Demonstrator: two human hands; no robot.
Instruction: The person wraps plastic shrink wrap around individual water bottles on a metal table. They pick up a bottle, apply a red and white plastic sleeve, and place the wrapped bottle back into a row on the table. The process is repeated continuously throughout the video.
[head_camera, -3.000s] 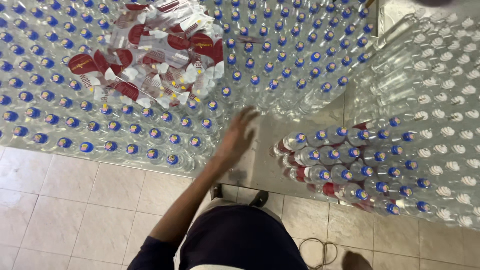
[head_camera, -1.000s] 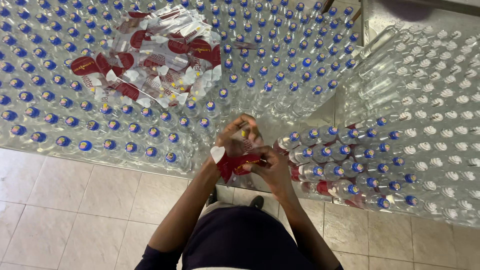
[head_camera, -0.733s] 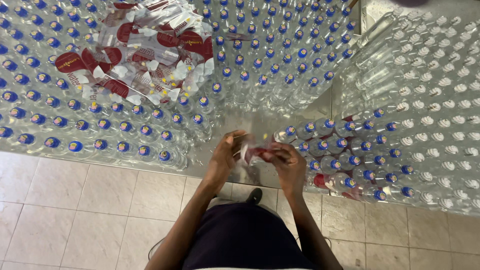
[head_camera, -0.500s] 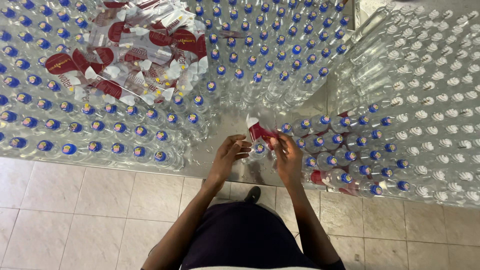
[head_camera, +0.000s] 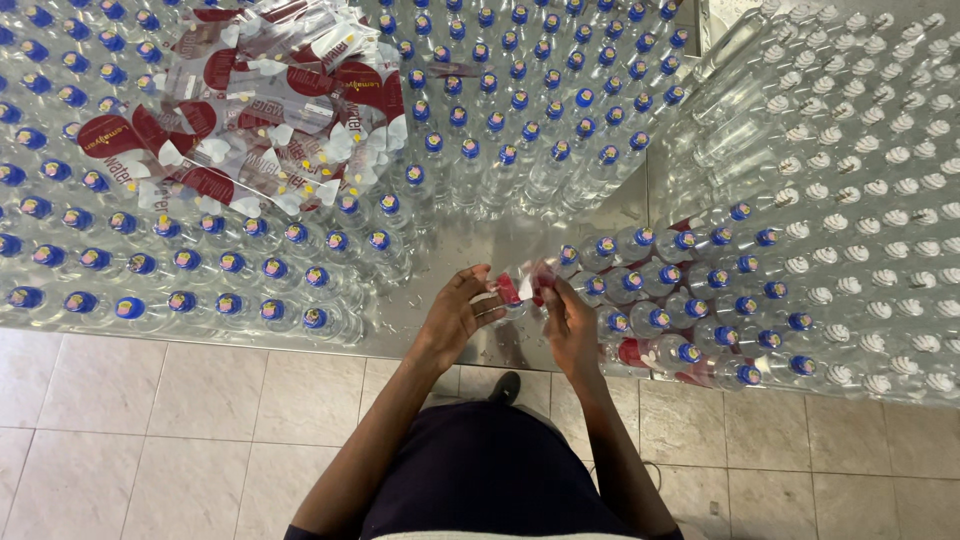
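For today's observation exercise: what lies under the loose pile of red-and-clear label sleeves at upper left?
Under the label sleeves stand blue-capped bottles, visible around the pile and faintly through the clear film. How many the pile covers cannot be counted.

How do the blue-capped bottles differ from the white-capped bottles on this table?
The blue-capped bottles fill the left and middle of the table; the white-capped bottles crowd the right side. A pile of loose red-and-white labels lies on the blue-capped ones; none lies on the white-capped ones. The hands work next to blue-capped bottles, away from the white-capped ones. Both kinds are clear plastic and packed closely.
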